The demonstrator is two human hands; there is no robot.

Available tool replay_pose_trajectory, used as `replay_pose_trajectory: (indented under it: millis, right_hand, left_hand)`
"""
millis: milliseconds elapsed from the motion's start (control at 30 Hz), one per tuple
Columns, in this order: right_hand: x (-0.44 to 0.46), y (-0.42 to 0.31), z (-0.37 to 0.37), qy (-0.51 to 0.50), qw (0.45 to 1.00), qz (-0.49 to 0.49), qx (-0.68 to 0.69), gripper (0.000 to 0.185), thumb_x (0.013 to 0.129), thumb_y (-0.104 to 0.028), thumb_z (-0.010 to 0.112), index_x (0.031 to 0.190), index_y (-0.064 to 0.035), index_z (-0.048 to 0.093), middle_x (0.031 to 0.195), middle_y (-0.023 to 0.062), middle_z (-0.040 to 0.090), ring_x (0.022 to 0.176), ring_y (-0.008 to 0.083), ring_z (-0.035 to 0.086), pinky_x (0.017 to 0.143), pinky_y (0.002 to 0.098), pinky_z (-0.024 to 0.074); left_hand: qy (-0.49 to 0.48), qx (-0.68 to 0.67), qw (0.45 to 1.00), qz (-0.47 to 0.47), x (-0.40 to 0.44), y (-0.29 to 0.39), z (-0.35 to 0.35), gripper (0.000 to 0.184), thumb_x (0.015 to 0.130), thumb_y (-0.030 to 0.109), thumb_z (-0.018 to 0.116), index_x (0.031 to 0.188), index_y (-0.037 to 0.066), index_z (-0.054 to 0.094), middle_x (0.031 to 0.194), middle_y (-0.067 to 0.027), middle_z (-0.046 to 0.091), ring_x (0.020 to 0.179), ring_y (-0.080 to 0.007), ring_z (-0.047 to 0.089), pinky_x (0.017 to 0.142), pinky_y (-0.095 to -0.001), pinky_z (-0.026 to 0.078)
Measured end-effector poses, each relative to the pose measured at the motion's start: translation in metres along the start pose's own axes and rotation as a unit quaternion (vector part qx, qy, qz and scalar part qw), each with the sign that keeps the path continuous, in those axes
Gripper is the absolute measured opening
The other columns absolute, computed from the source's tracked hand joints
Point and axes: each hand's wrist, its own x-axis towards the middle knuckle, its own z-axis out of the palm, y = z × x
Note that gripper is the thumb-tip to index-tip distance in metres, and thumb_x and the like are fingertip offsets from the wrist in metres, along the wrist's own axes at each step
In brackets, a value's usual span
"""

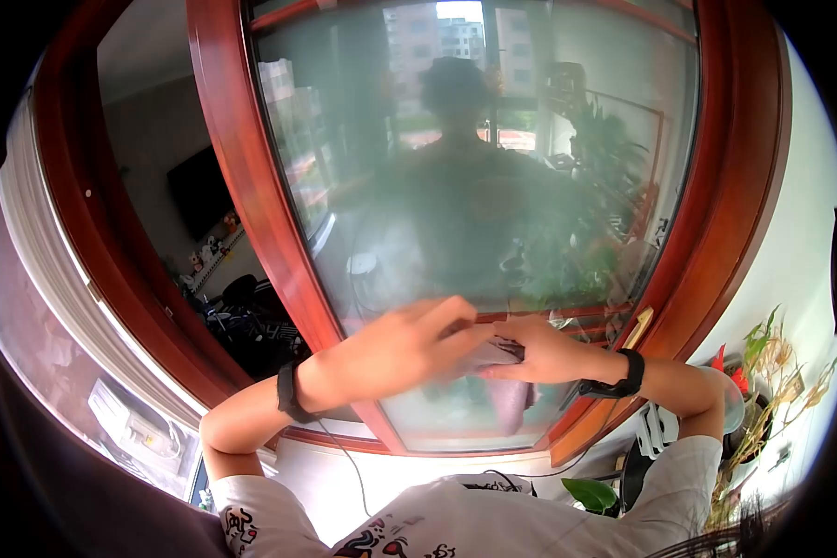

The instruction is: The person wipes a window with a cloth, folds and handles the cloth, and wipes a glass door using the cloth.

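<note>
In front of the glass pane (381,223), both of my hands are close together at chest height. A greyish-purple cloth (511,402) is bunched between them, its loose end hanging down. My right hand (541,350) grips the cloth with the fingers folded over it. My left hand (405,344), a little smeared by motion, has its fingers bent around the cloth's left side; its fingertips are partly hidden. Each wrist wears a black band. The glass looks hazy and reflects a dark figure, plants and buildings.
A reddish-brown wooden frame (251,200) surrounds the pane. To its left, an opening shows a dark room with a wall screen (195,193). Potted plants (763,400) stand at the right by a white wall. A white curtain (60,251) hangs at far left. Thin cables dangle near both arms.
</note>
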Motion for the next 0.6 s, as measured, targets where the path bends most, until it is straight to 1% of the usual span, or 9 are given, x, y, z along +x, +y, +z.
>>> replay_pose_trajectory:
  millis: [67, 167, 200, 333, 367, 433, 467, 567, 600]
  right_hand:
    - [-0.004, 0.003, 0.000, -0.024, 0.999, -0.016, -0.014, 0.043, 0.083, -0.028, 0.076, 0.112, 0.0009, 0.061, 0.094, 0.0154, 0.068, 0.082, 0.0277, 0.066, 0.074, 0.0349, 0.0500]
    - [0.001, -0.009, -0.007, -0.069, 0.997, -0.009, -0.014, 0.040, 0.082, -0.027, 0.078, 0.108, -0.0002, 0.062, 0.095, 0.0141, 0.067, 0.084, 0.0287, 0.065, 0.075, 0.0359, 0.0494]
    - [0.003, -0.014, -0.007, -0.082, 0.997, -0.001, -0.008, 0.039, 0.081, -0.026, 0.079, 0.106, -0.0010, 0.062, 0.095, 0.0133, 0.067, 0.085, 0.0294, 0.064, 0.076, 0.0366, 0.0492]
    - [0.012, -0.020, -0.008, -0.044, 0.997, -0.048, -0.029, 0.034, 0.084, -0.021, 0.076, 0.109, -0.0027, 0.062, 0.100, 0.0121, 0.068, 0.090, 0.0290, 0.066, 0.080, 0.0361, 0.0509]
    - [0.016, -0.014, -0.006, -0.010, 0.994, -0.102, -0.028, 0.032, 0.085, -0.022, 0.074, 0.106, -0.0009, 0.062, 0.099, 0.0126, 0.069, 0.085, 0.0308, 0.067, 0.073, 0.0371, 0.0525]
    - [0.018, -0.025, -0.011, -0.010, 0.997, -0.066, -0.027, 0.030, 0.084, -0.020, 0.074, 0.105, -0.0019, 0.064, 0.097, 0.0119, 0.069, 0.084, 0.0306, 0.067, 0.072, 0.0377, 0.0525]
    - [0.019, -0.029, -0.013, -0.019, 0.997, -0.057, -0.039, 0.029, 0.084, -0.019, 0.074, 0.105, -0.0020, 0.064, 0.097, 0.0120, 0.068, 0.083, 0.0309, 0.067, 0.072, 0.0377, 0.0525]
    - [0.022, -0.034, -0.021, -0.031, 0.995, -0.051, -0.078, 0.027, 0.083, -0.016, 0.073, 0.104, -0.0020, 0.064, 0.096, 0.0126, 0.068, 0.080, 0.0322, 0.066, 0.070, 0.0379, 0.0524]
    - [0.023, -0.034, -0.023, -0.026, 0.993, -0.063, -0.094, 0.026, 0.083, -0.014, 0.072, 0.104, -0.0020, 0.064, 0.095, 0.0131, 0.068, 0.078, 0.0329, 0.066, 0.070, 0.0381, 0.0523]
  left_hand:
    - [-0.019, -0.027, 0.997, -0.076, -0.021, -0.002, 0.006, 0.052, 0.074, -0.001, 0.067, 0.125, -0.002, 0.058, 0.102, -0.0154, 0.059, 0.081, -0.0294, 0.062, 0.073, -0.0376, 0.055]
    - [-0.027, -0.041, 0.994, -0.097, -0.046, -0.015, 0.030, 0.050, 0.076, -0.004, 0.064, 0.126, -0.003, 0.057, 0.105, -0.0173, 0.061, 0.086, -0.0318, 0.062, 0.085, -0.0389, 0.052]
    - [-0.086, -0.113, 0.980, -0.139, -0.051, -0.015, 0.030, 0.053, 0.075, -0.003, 0.062, 0.127, -0.003, 0.057, 0.107, -0.0185, 0.063, 0.091, -0.0335, 0.061, 0.091, -0.0411, 0.048]
    - [-0.146, -0.198, 0.960, -0.134, -0.051, -0.018, 0.027, 0.037, 0.076, 0.002, 0.065, 0.112, -0.002, 0.060, 0.096, -0.0165, 0.062, 0.090, -0.0332, 0.059, 0.080, -0.0432, 0.046]
    - [-0.117, -0.255, 0.950, -0.139, -0.049, -0.018, 0.027, 0.029, 0.082, 0.010, 0.068, 0.107, -0.002, 0.059, 0.090, -0.0162, 0.061, 0.085, -0.0339, 0.059, 0.076, -0.0430, 0.046]
    - [-0.218, -0.317, 0.893, -0.233, -0.033, -0.009, 0.002, 0.033, 0.090, 0.017, 0.062, 0.115, -0.004, 0.057, 0.108, -0.0211, 0.059, 0.101, -0.0398, 0.057, 0.087, -0.0455, 0.045]
    - [-0.135, -0.319, 0.920, -0.183, -0.038, -0.011, 0.009, 0.034, 0.094, 0.026, 0.065, 0.103, -0.005, 0.056, 0.088, -0.0188, 0.060, 0.076, -0.0359, 0.058, 0.069, -0.0427, 0.046]
    - [-0.142, -0.330, 0.902, -0.239, -0.045, -0.013, 0.004, 0.030, 0.095, 0.023, 0.063, 0.102, -0.005, 0.055, 0.087, -0.0188, 0.060, 0.076, -0.0367, 0.058, 0.069, -0.0439, 0.045]
    - [-0.123, -0.294, 0.920, -0.227, -0.049, -0.014, 0.004, 0.028, 0.094, 0.022, 0.063, 0.101, -0.005, 0.056, 0.086, -0.0184, 0.059, 0.076, -0.0367, 0.058, 0.069, -0.0439, 0.045]
